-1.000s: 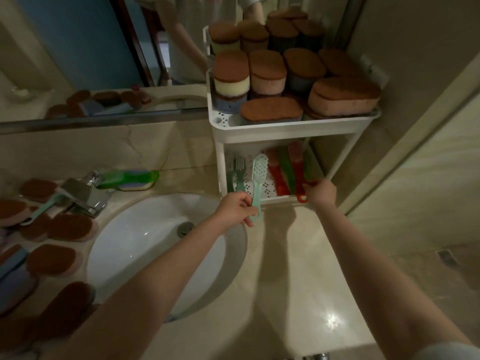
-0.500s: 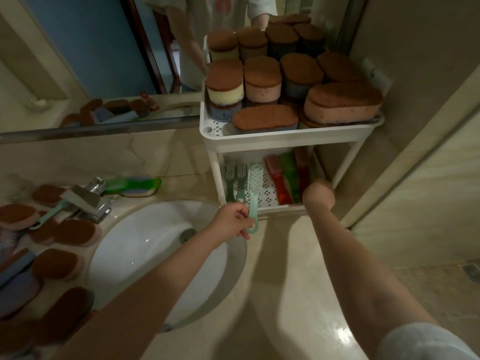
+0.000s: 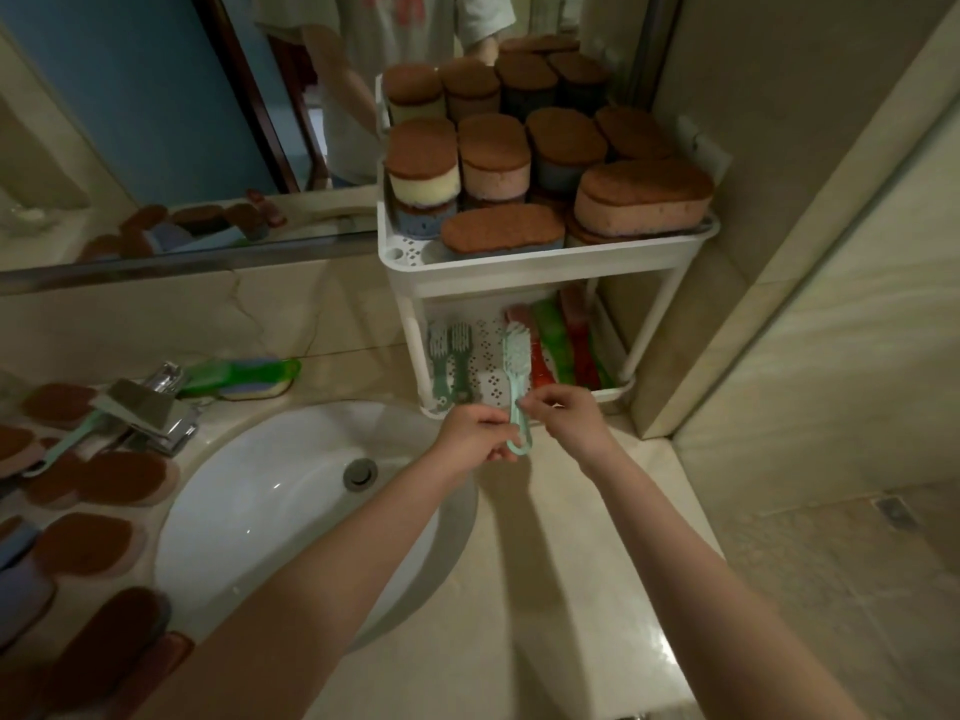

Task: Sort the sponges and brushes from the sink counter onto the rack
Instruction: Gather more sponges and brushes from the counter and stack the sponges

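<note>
A white two-tier rack (image 3: 524,267) stands on the counter right of the sink. Its top tier is packed with several brown-topped sponges (image 3: 498,231). On the lower tier lie two dark green brushes (image 3: 451,356) at the left and red and green brushes (image 3: 563,345) at the right. A mint green brush (image 3: 517,376) lies between them, its head on the lower tier and its loop handle sticking out over the front edge. My left hand (image 3: 470,436) grips that handle from the left. My right hand (image 3: 563,415) pinches the handle from the right.
A white sink basin (image 3: 291,506) and a chrome faucet (image 3: 150,407) sit left of the rack. Several brown sponges (image 3: 88,543) and a mint brush (image 3: 67,441) lie on the counter at far left. A green-handled brush (image 3: 244,374) rests behind the sink. A wall stands at the right.
My right hand has left the red brush on the lower tier and moved left to the mint brush handle. My left hand has kept hold of that handle. The camera has tilted.
</note>
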`<state>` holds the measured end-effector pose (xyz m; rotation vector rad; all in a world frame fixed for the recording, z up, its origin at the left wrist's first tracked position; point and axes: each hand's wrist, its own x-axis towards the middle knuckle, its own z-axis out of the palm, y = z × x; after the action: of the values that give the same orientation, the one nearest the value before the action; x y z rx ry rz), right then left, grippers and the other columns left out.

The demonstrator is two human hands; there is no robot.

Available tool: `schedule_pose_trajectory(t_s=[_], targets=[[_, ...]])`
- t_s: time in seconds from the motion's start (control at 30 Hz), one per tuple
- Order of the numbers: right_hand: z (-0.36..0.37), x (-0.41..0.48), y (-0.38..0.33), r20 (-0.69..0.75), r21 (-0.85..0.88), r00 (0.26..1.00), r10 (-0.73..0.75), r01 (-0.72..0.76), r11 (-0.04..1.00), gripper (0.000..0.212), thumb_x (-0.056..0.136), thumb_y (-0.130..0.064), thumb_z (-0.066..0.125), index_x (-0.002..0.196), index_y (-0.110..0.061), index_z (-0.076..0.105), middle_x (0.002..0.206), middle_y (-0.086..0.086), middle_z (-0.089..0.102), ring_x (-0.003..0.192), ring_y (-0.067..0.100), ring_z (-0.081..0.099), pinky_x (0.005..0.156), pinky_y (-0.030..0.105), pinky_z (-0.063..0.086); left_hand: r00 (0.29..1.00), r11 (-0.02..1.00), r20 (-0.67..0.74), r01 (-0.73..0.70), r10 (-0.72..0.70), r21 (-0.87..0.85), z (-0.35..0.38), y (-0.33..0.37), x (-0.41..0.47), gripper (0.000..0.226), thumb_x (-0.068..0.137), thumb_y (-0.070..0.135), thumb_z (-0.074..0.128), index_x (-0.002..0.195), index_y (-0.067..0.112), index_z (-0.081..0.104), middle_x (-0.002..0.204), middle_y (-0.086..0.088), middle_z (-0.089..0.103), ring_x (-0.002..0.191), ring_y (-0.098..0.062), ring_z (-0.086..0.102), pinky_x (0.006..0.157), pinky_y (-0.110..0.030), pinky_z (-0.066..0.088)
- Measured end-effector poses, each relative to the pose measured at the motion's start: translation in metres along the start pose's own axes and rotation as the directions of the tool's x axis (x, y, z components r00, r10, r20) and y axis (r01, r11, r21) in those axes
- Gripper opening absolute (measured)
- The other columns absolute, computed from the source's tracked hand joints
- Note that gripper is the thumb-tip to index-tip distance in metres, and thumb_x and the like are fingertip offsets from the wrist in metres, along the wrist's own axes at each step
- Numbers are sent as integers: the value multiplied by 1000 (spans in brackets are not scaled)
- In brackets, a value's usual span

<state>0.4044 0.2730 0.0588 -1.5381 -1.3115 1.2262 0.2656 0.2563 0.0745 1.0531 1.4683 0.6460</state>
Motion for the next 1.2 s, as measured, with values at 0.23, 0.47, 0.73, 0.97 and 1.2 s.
schedule_pose_trajectory(t_s=[0.23,0.47,0.73,0.97,1.2], targets=[[18,42,-14,-18,68,988,157,-155,986,28,88,-9,65,62,-14,56,60,1,55,42,7,48,38,14,36,973,993,-225,-25,51,117,-35,-14,2,3,85,9,64,85,11,66,74,-4,62,57,-14,60,65,-28,51],[42,110,-7,12,-210,950,312,-303,930,5,91,-12,53,95,-13,57,88,8,59,63,14,54,50,23,47,893,989,-441,-20,84,149,-80,-10,1,30,85,13,63,114,10,56,96,-2,57,90,-16,53,77,-25,42],[53,109,2,-10,-757,998,69,-53,652,27,97,-15,43,108,-1,64,113,19,66,106,33,62,85,34,48,916,995,-393,-56,86,88,-73,-6,8,40,86,10,62,125,6,54,113,-13,64,95,-17,58,81,-22,42],[58,103,5,-56,-644,998,10,-44,763,25,93,-15,49,105,-9,69,109,16,69,100,33,64,78,29,48,926,995,-370,-39,72,97,-76,-6,8,42,88,14,61,128,9,52,115,-9,63,105,-22,58,84,-25,41],[66,44,-13,-72,-367,994,-87,55,929,18,84,-19,70,101,-13,69,94,2,67,84,17,59,73,23,39,936,999,-351,-29,32,15,-89,-27,-3,36,86,17,63,121,11,56,112,-5,61,98,-15,56,81,-25,43]])
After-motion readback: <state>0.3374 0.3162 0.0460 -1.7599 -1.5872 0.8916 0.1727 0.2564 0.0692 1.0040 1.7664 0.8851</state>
